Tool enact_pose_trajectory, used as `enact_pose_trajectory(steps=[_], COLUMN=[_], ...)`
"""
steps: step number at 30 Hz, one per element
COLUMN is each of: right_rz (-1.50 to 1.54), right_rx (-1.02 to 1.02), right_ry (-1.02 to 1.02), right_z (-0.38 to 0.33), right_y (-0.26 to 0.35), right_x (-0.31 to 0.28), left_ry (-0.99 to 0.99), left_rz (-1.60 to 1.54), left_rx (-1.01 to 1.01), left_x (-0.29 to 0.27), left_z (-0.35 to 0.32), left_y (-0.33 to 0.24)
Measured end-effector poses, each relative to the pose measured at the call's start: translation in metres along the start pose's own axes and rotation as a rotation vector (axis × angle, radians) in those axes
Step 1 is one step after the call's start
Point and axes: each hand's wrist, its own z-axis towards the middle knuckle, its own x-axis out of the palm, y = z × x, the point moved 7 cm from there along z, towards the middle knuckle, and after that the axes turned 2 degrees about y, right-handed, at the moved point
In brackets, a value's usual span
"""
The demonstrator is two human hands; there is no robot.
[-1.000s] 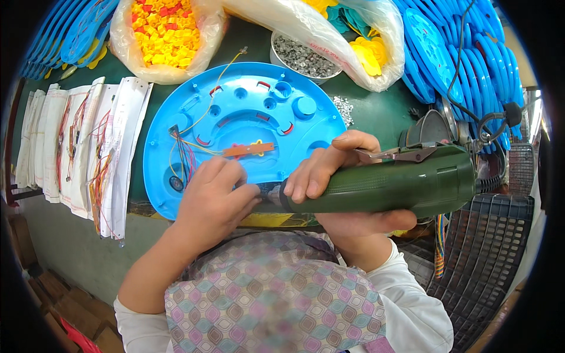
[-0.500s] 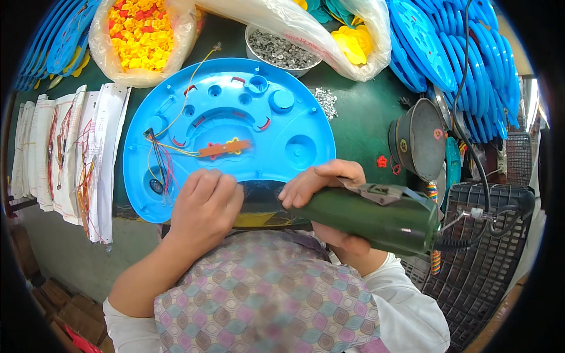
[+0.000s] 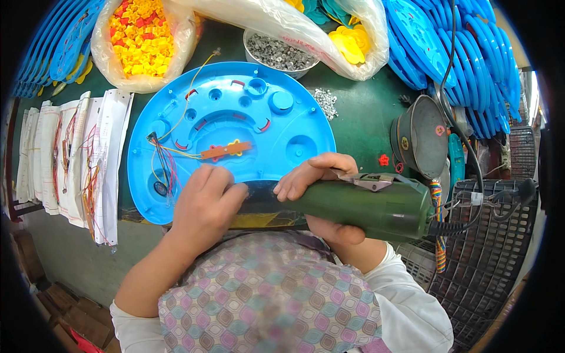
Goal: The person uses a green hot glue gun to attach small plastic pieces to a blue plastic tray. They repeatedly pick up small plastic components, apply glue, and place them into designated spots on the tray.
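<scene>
My right hand (image 3: 315,175) wraps round a dark green electric screwdriver (image 3: 365,206), which lies crosswise with its black nose toward my left hand. A cord leaves its back end on the right. My left hand (image 3: 206,203) is closed, fingertips pinched together near the screwdriver's front; what they hold, if anything, is hidden. Beyond both hands lies a blue half-round plastic shell (image 3: 318,126), inner side up. On it rest a brown circuit strip (image 3: 222,151) with yellow and red flower-shaped pieces, thin coloured wires (image 3: 170,167) and a small black round part (image 3: 160,188).
Bags of yellow and red pieces (image 3: 141,44) and yellow flower shapes (image 3: 351,44) stand behind, with a bowl of screws (image 3: 279,53) between. White sheets with wires (image 3: 106,159) are at left. Blue shells (image 3: 479,70), a metal pan (image 3: 421,135) and a black crate (image 3: 488,259) are at right.
The screwdriver's back end has risen a little, so it lies more level. My left hand stays closed, its fingers slightly turned. The whole view has shifted slightly.
</scene>
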Motion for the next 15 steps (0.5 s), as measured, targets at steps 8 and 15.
enact_pose_trajectory(steps=[8,15], right_rz=[0.233,0.194], right_rx=[-0.042,-0.014], right_ry=[0.024,-0.081], right_z=[0.013,0.015], right_y=[0.04,0.045], right_x=[0.003,0.002], left_ry=[-0.01,0.073], left_rz=[-0.191,-0.262], left_rx=[-0.034,-0.012], left_x=[-0.007,0.001], left_z=[0.011,0.022], left_y=[-0.001,-0.002])
